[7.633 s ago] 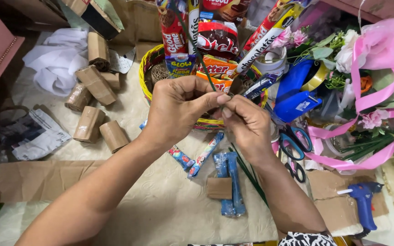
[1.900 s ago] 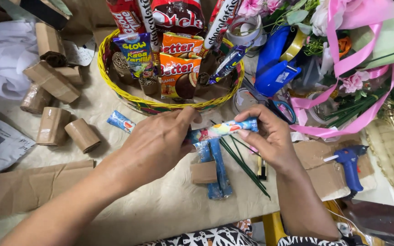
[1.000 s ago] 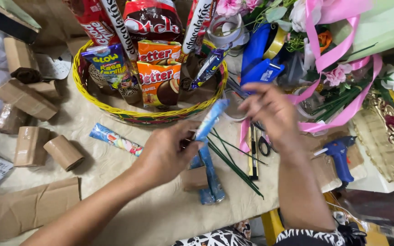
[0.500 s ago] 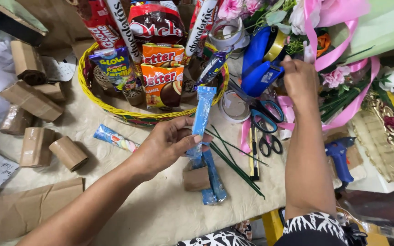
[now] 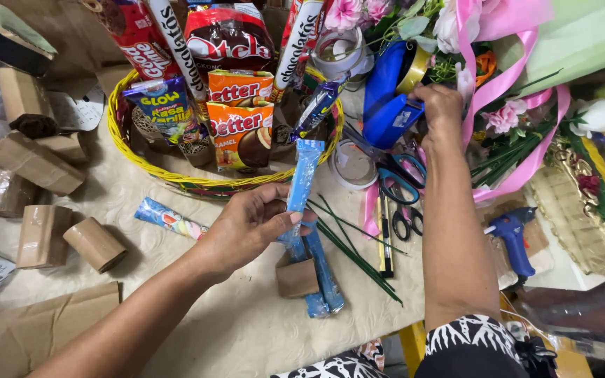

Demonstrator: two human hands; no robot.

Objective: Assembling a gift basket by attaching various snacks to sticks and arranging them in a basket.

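Blue foil catches the eye first: a long blue snack stick [image 5: 302, 175] stands nearly upright in the left hand [image 5: 246, 227], pinched at its lower part between thumb and fingers, its top end just in front of the yellow wicker basket [image 5: 117, 136] packed with snack packets. Under that hand lie two more blue sticks [image 5: 320, 273] beside a small cardboard piece [image 5: 297, 278] and a bundle of thin green stems [image 5: 355, 248]. The right hand [image 5: 439, 105] is stretched far forward, fingers curled down onto a blue tape dispenser [image 5: 390, 105]; whether it grips it I cannot tell. Scissors [image 5: 400, 185] lie just below that dispenser, a blue glue gun [image 5: 512, 238] sits right of the forearm, and another wrapped stick [image 5: 169, 218] rests left of the near hand
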